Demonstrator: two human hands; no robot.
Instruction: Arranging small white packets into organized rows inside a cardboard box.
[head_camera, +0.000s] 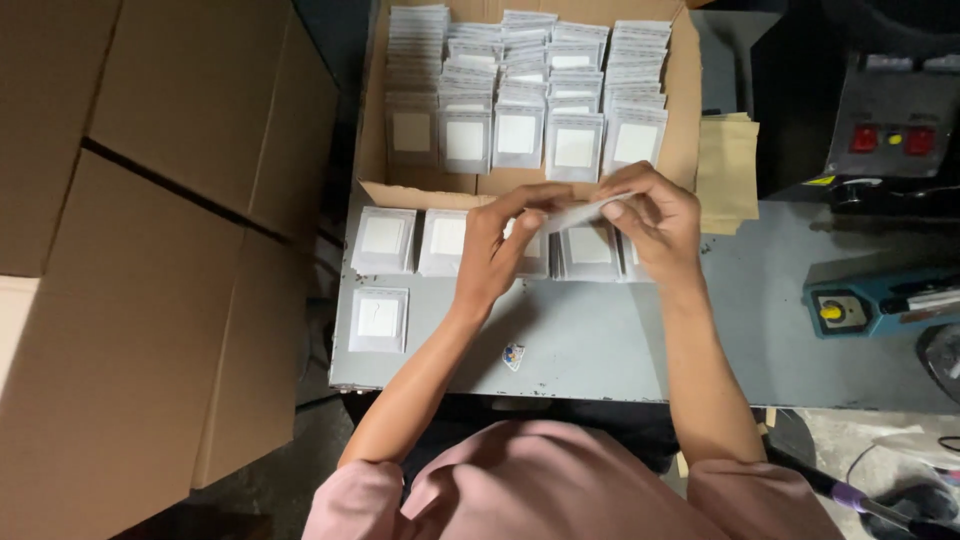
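Observation:
My left hand (497, 240) and my right hand (652, 220) together hold one small clear packet (575, 213) above the grey table (600, 340). Each hand pinches one end of it, and the packet is seen nearly edge-on. Below my hands a row of similar packets with white inserts (385, 240) lies flat on the table. One more packet (378, 319) lies alone nearer the front left. Behind my hands stands an open cardboard box (682, 90) filled with several rows of upright packets (518, 133).
Large brown cartons (150, 250) fill the left side. A stack of tan paper sheets (727, 170) lies right of the box. A blue sealing device with a yellow knob (870, 302) and a dark machine with red buttons (890, 120) sit at right. A small sticker (513, 356) lies on the table.

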